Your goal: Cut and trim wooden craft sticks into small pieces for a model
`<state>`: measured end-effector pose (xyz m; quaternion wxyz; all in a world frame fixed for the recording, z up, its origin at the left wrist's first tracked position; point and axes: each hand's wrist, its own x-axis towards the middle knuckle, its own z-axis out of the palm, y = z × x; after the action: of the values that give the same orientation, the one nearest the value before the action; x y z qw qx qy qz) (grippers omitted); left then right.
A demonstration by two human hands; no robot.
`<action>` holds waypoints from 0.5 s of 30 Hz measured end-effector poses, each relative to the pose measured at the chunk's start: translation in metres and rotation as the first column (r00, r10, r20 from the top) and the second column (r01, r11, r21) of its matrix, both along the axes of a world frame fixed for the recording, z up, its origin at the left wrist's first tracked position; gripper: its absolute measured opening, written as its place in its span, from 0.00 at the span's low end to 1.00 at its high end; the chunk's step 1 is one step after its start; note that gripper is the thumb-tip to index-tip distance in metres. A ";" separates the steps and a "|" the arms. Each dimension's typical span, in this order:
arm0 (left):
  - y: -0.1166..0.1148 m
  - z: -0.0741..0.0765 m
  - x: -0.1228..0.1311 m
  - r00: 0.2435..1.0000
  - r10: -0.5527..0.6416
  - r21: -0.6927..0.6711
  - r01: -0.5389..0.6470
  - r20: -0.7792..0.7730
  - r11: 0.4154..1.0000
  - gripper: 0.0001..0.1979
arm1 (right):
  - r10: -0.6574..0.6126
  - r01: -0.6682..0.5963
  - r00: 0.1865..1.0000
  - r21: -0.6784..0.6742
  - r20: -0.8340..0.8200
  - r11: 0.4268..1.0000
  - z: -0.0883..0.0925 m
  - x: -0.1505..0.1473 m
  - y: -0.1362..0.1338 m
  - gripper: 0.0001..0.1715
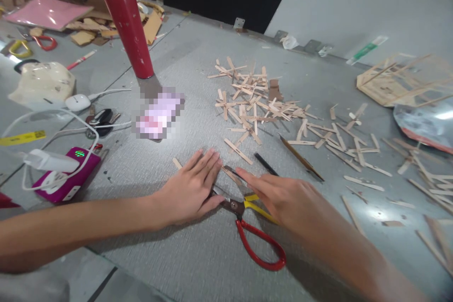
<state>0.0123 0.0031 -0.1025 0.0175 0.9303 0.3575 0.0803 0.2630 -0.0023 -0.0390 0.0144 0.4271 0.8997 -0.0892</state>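
Note:
My left hand (193, 188) lies flat on the table, fingers stretched out, pressing down on a thin wooden stick whose pale end (177, 163) shows beyond the wrist side. A piece of thin wood (231, 177) shows between my hands. My right hand (279, 196) is closed, index finger laid along a dark, narrow knife blade (229, 168) that touches the wood; its handle is hidden in the palm. Scissors with red and yellow handles (260, 250) lie beneath and between both hands, their tips hidden under my left hand.
Many cut wooden sticks (255, 99) lie scattered behind and to the right. A red flask (129, 33), a blurred-out phone (161, 115) and a purple power bank (67, 174) with white cables stand or lie leftward. A stick frame (389, 80) sits at far right.

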 end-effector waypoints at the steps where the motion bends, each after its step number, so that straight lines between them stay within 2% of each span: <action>1: 0.000 0.000 0.000 1.000 0.000 0.003 0.000 -0.001 1.000 0.36 | 0.002 -0.002 1.000 0.006 -0.002 1.000 0.000 0.000 0.000 0.33; 4: 0.000 0.000 0.000 1.000 -0.007 0.012 0.007 -0.003 1.000 0.36 | 0.011 -0.011 0.999 -0.004 0.043 1.000 0.003 -0.001 0.001 0.36; 8: 0.000 -0.001 0.000 1.000 -0.014 0.002 0.014 0.005 1.000 0.36 | 0.071 -0.074 0.981 0.009 0.182 0.997 0.005 -0.005 0.002 0.45; 15: 0.003 0.001 -0.002 0.999 -0.032 -0.023 0.032 0.028 0.999 0.36 | 0.146 -0.196 0.931 0.121 0.335 0.973 0.015 -0.020 0.010 0.37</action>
<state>0.0105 0.0064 -0.1019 0.0347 0.9344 0.3432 0.0885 0.2431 0.0076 -0.0243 0.1369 0.3554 0.9231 0.0526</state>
